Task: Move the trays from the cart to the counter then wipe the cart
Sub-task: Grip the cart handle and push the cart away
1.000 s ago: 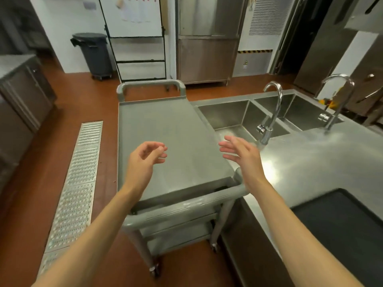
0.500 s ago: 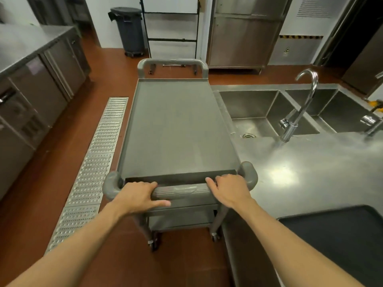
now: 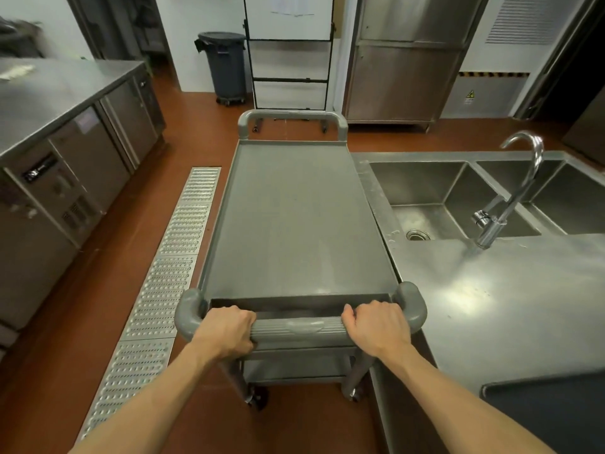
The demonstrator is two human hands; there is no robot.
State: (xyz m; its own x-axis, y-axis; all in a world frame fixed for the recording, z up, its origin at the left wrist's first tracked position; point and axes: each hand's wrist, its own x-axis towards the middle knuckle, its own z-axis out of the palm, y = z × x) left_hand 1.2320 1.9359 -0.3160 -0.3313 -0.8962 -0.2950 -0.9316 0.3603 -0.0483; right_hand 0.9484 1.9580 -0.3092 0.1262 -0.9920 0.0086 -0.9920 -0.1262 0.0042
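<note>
Left hand [image 3: 226,332] and right hand [image 3: 376,326], hovering free a second ago, are now both grasping the cart handle [image 3: 299,329]. The cart [image 3: 294,224] is standing beside the bench [image 3: 491,306] — one dark tray [image 3: 550,411] is lying there — wiping is pending.

Commercial kitchen, steel counter [image 3: 491,306] with double sink [image 3: 458,198], undercounter fridges [image 3: 65,178], floor drain grate [image 3: 163,270]

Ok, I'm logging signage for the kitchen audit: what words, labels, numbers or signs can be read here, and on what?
None is readable.
Yellow warning sticker on the far wall panel: too small.
Papers on the whiteboard: blurred.
Display panel on the undercounter fridge: blurred.
Cart handle emblem: no legible text.
</note>
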